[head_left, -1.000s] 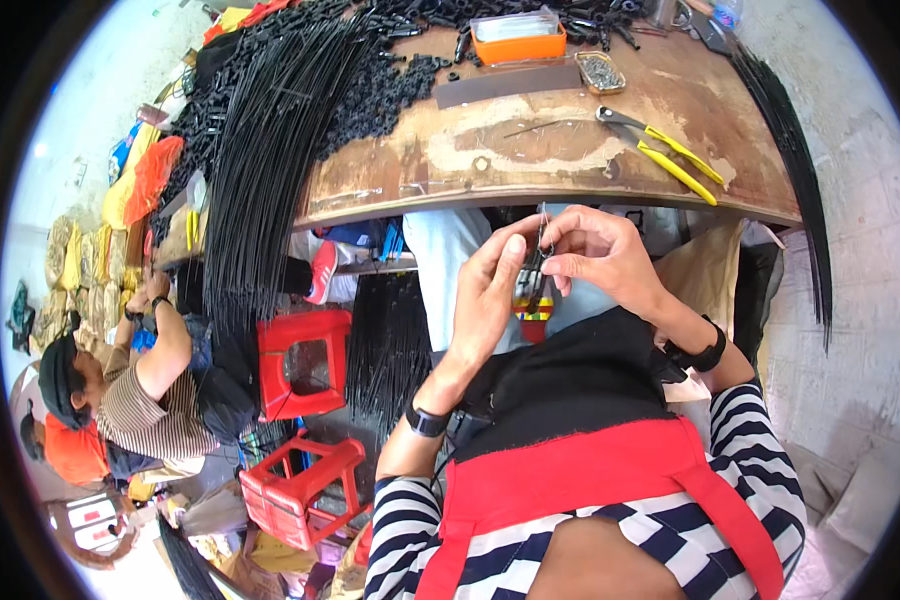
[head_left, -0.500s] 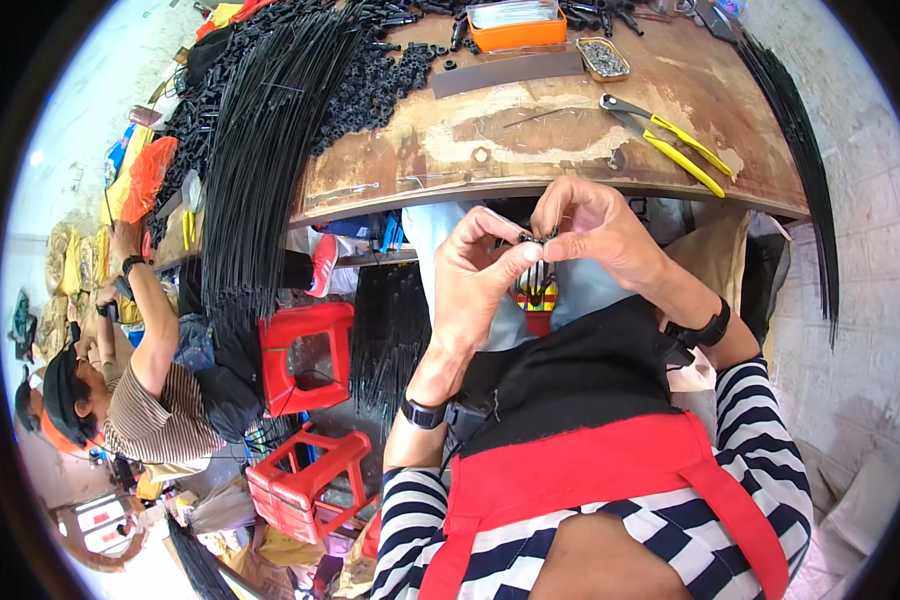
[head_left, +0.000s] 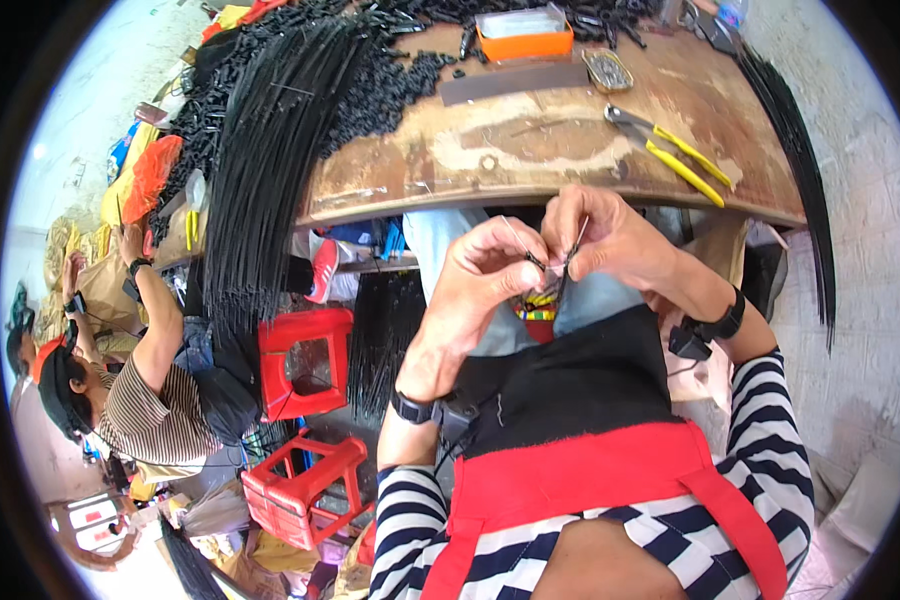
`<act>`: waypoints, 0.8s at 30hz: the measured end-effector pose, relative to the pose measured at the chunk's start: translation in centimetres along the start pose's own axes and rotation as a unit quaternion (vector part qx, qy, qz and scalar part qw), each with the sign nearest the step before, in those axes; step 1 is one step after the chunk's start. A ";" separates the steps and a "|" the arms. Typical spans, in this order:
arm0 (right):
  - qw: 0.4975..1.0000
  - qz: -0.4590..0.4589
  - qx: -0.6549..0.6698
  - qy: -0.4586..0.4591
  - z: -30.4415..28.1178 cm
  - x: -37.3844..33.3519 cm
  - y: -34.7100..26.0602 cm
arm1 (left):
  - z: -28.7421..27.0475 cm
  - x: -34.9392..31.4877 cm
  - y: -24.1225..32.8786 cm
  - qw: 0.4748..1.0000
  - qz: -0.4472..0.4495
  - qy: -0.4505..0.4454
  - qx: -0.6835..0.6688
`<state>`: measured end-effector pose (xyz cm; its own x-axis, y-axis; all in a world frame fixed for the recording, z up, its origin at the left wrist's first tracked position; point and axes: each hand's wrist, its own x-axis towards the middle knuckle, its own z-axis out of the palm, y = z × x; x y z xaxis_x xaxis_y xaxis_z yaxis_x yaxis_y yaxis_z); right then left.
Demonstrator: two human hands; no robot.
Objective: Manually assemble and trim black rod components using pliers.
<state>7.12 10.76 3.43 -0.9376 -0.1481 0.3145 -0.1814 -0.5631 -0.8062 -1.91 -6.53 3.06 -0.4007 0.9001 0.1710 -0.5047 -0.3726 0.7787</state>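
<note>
Just off the table's front edge, both hands are raised above my lap with fingertips close together. Thumb and fingers of my left hand point(head_left: 485, 280) are pinched on a small black part point(head_left: 535, 261), and a thin pale wire point(head_left: 513, 234) sticks up by those fingers. My right hand point(head_left: 620, 240) pinches a narrow black piece point(head_left: 570, 258) hanging downward between thumb and forefinger. A fine light strand seems to span the gap between the two pieces; its ends are too small to make out.
The wooden table point(head_left: 450, 165) bears yellow-handled pliers point(head_left: 685, 170), a tin of small metal bits point(head_left: 608, 72), an orange box point(head_left: 526, 42), a flat dark strip point(head_left: 515, 84) and long black rods point(head_left: 270, 150) overhanging its edge. Red stools point(head_left: 305, 375) and a person point(head_left: 150, 400) are at left.
My hands have drawn slightly apart from where their fingertips met over one black piece. The wire now shows above my left fingers. At left, the other person's hands have moved.
</note>
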 end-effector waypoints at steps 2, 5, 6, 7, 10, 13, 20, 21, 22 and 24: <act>0.991 -0.010 -0.106 0.078 0.1 0.4 -0.3 | 0.2 0.0 0.1 0.997 0.028 0.065 0.044; 0.982 -0.049 -0.150 0.105 0.3 1.2 -0.7 | -0.1 -0.1 0.5 0.985 0.054 0.105 0.129; 0.980 -0.041 -0.161 0.111 0.3 1.7 -0.7 | -0.5 0.0 0.7 0.987 0.020 0.101 0.120; 0.982 -0.026 -0.161 0.094 0.3 2.2 -0.8 | -1.1 -0.1 1.0 0.987 -0.002 0.094 0.132; 0.984 0.006 -0.161 0.077 0.1 4.3 -1.1 | -3.1 0.0 1.5 0.988 0.039 0.073 0.128; 0.950 0.028 -0.310 0.034 -1.2 7.6 -1.6 | -5.2 0.0 1.7 0.990 0.057 0.097 0.085; 0.819 0.147 -0.551 0.065 -10.7 18.4 -1.1 | -8.6 0.8 2.1 0.970 0.054 0.220 0.091; 0.754 0.082 -0.651 0.031 -12.6 20.0 -1.0 | -8.9 0.8 2.3 0.970 0.053 0.213 0.102; 0.667 0.042 -0.744 0.013 -14.2 21.4 -0.7 | -9.2 0.8 2.4 0.972 0.044 0.204 0.108; 0.645 0.022 -0.764 -0.016 -16.8 23.1 0.3 | -9.7 0.7 2.7 0.976 0.025 0.191 0.098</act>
<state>-19.52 20.87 2.05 -0.9496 -0.1669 0.2652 -0.2583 0.8962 -0.3608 -10.98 -9.08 -0.61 -0.6957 0.7184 0.0040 -0.3356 -0.3299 0.8824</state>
